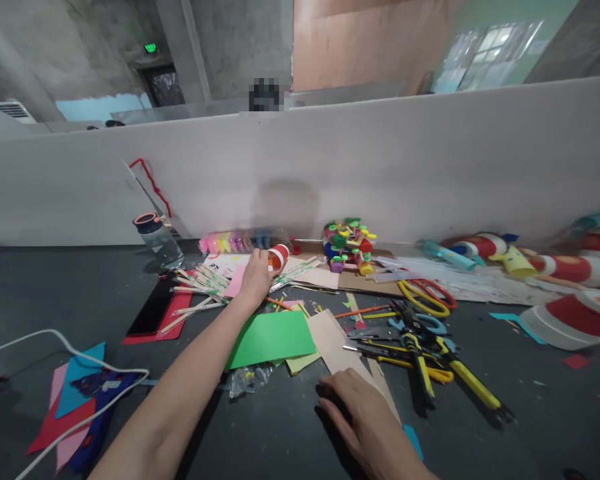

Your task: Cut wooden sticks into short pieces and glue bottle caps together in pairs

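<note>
My left hand (255, 277) reaches far forward across the table, its fingers closed around a small red-and-white paper cup (279, 256) that lies tilted. Bundles of paper-wrapped chopsticks (205, 283) lie beside and under that hand. Near the front edge, my right hand (357, 417) rests on the dark table, empty, with its fingers loosely bent and the thumb apart. Just ahead of it are a beige card (333, 340) and a bright green sheet (275, 337).
Pliers (417, 367), cutters and yellow-handled scissors (425, 298) lie right of centre. A colourful craft model (349, 247) stands by the white partition (405, 167). Leftward are a water bottle (159, 241), a phone (153, 307) and a blue glue gun (103, 417) with a white cable.
</note>
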`<action>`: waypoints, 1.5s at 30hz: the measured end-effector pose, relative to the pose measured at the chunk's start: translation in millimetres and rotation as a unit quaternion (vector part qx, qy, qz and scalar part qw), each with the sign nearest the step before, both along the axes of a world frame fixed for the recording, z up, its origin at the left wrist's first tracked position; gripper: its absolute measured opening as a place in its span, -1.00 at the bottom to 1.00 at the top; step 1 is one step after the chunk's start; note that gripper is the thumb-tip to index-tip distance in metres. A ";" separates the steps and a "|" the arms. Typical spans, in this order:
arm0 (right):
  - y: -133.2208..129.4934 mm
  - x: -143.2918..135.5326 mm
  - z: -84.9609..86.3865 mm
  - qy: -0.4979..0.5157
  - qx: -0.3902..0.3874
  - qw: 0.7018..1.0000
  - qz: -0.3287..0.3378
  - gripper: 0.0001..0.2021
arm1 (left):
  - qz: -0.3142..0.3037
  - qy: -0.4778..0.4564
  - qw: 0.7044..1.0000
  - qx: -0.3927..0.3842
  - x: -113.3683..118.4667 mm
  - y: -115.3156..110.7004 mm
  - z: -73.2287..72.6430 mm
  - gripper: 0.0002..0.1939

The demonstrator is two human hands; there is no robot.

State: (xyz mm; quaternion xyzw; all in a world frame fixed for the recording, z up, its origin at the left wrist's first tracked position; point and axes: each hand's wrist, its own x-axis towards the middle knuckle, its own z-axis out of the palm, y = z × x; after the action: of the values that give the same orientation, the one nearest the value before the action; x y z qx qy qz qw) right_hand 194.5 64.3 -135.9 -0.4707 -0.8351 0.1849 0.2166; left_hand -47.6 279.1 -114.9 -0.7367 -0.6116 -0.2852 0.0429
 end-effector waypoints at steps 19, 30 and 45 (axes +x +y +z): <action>-0.6 1.4 -1.7 -0.024 -0.024 0.999 0.005 -0.90 | -0.007 -0.037 0.999 0.017 -13.4 6.1 -7.0 -0.62; -0.2 1.0 -1.3 -0.027 -0.013 1.000 0.004 -0.91 | -0.090 -0.068 0.990 -0.087 -20.6 22.7 -2.3 -0.65; -1.2 1.5 0.0 -0.040 -0.022 0.999 0.000 -0.88 | 0.003 -0.079 0.987 -0.142 4.8 47.5 37.2 -0.65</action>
State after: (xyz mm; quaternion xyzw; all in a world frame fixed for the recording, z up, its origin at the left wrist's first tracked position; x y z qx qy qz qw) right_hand 196.0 63.1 -135.9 -0.4823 -0.8388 0.1845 0.1722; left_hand -42.8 326.5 -77.8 -0.7088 -0.6495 -0.2526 -0.1093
